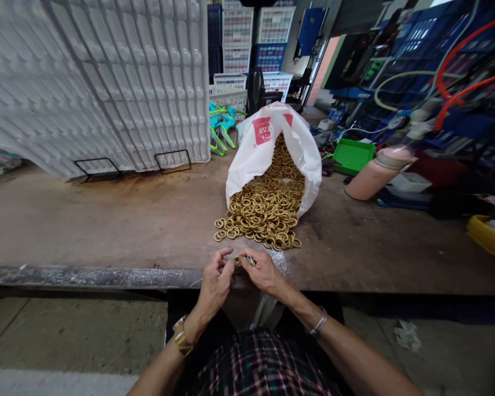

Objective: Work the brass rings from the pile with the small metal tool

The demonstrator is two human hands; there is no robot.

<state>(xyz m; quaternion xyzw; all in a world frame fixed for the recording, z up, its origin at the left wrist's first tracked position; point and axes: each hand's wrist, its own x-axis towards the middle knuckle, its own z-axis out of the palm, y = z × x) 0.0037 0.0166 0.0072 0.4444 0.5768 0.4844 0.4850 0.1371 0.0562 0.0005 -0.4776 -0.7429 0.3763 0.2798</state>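
My left hand (216, 279) is closed, its thumb and fingers curled at the table's front edge. A small gold-coloured ring (236, 258) shows between the fingertips of both hands. My right hand (264, 271) is closed on a small greyish metal tool (251, 260); its kind is mostly hidden by the fingers. Just beyond the hands lies a heap of gold-coloured rings (264, 212), spilling from the mouth of a white plastic bag (247, 165) with red print. The bag lies on its side, with more rings inside.
The brown worktable (107, 220) has a worn front edge. Stacked clear ribbed plastic trays (148, 82) stand at left beside black wire stands (173, 160). To the right are a pink bottle (365, 180), a green tray (353, 157) and a yellow container (489, 236). Crates (237, 27) rise behind.
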